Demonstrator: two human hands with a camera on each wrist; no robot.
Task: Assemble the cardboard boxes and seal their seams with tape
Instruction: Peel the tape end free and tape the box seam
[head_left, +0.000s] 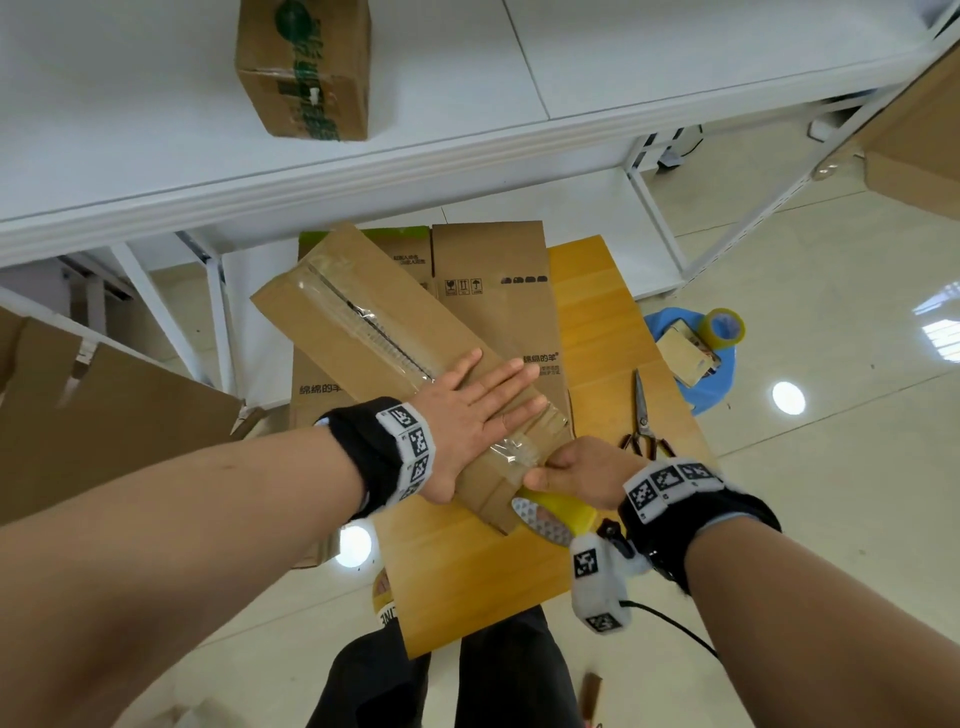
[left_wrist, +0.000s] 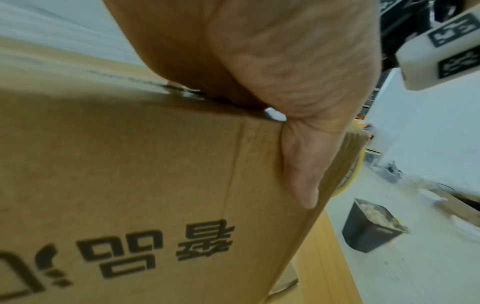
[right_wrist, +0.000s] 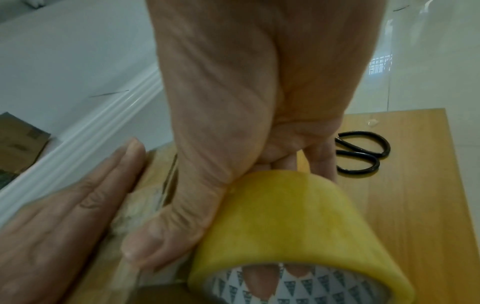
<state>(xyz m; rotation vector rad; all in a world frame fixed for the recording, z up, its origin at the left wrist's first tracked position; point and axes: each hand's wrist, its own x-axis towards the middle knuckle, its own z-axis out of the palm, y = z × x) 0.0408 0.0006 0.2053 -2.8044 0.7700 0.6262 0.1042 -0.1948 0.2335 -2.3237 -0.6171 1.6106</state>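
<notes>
While tape roll (right_wrist: 285, 222) sits in right hand (head_left: 574, 475), fingers through core, thumb outside, grip clamped at near end of box (head_left: 395, 364). Roll light, film sticky, likely to wrinkle. Left hand (head_left: 470, 415) flat, fingers spread, pressing box top beside taped seam. Box hollow, light, probably skids on desk (head_left: 602, 312): hold down near edge. Scissors (head_left: 643, 415) beyond, right.

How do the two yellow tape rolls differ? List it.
The yellow tape roll in the right hand is gripped at the near end of the brown cardboard box; the yellow tape roll on the blue stool lies untouched. The first feeds clear tape along the box's seam; the second is idle. Both are yellow with hollow cores.
</notes>
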